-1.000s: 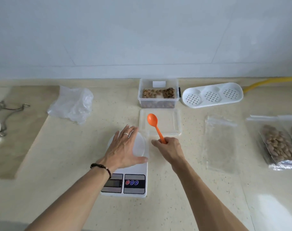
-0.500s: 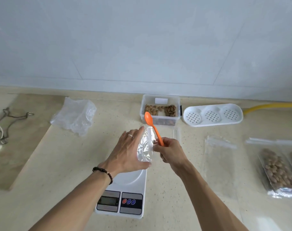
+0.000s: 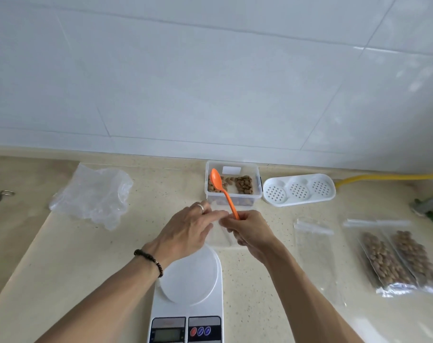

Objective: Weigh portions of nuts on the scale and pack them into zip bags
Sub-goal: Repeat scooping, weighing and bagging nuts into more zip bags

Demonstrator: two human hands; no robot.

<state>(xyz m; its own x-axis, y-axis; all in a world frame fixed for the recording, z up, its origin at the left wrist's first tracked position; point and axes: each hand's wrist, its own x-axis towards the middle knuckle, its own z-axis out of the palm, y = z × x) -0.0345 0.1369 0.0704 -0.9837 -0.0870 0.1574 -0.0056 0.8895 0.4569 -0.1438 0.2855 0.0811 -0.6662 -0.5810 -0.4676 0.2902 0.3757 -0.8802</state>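
No legible text; scale [image 3: 185, 293] display unreadable, box label [image 3: 231, 170] blank.

Beige counter [image 3: 62, 268] holds scale [image 3: 188, 305], nut tub [image 3: 232, 201] (clear), bags [image 3: 396, 263].

Both forearms reach forward and converge, the left hand [image 3: 188, 231] with fingers extended, fingertips meeting the curled right hand [image 3: 251, 227]

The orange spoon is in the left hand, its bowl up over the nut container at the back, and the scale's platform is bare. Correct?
Not quite. The head view shows the orange spoon gripped by the right hand, not the left hand. Its bowl is over the nut container, and the scale platform is bare.
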